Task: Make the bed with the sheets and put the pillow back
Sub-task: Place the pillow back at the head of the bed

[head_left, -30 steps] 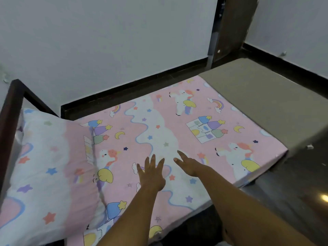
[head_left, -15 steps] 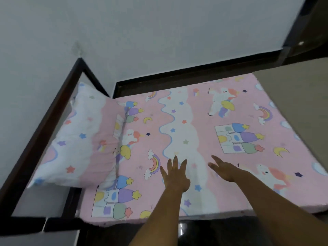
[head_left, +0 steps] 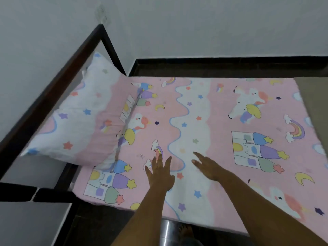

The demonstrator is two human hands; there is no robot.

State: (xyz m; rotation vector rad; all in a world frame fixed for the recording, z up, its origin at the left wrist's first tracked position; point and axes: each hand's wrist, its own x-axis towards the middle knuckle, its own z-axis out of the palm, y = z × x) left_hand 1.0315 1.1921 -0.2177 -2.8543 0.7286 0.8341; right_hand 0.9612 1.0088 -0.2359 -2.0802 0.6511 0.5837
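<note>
A pink cotton bed sheet [head_left: 221, 121], printed with unicorns, rainbows, castles, moons and stars and crossed by a wavy white band, lies spread flat over the bed and fills the middle and right of the frame. Both bare hands are stretched out over its near part, low in the centre. The left hand [head_left: 160, 176] lies palm down on the sheet with its fingers [head_left: 159, 162] straight and spread, grasping nothing, their tips at a small rainbow print. The right hand [head_left: 207, 167] is just beside it to the right, over the white band, fingers extended and relaxed, likewise holding nothing; whether its palm presses the cloth cannot be told.

The rectangular pillow [head_left: 78, 121], in a matching white and pink star-print case, sits at the left of the frame at the head of the bed, leaning against the dark wooden bed frame [head_left: 53, 96]. Its lower edge overlaps the sheet.

At the right edge a strip of bare grey-brown mattress [head_left: 317, 103] shows beside the sheet. A plain white wall [head_left: 195, 23] with black skirting [head_left: 230, 60] runs across the top. A bare foot [head_left: 185, 231] shows at the bottom centre.
</note>
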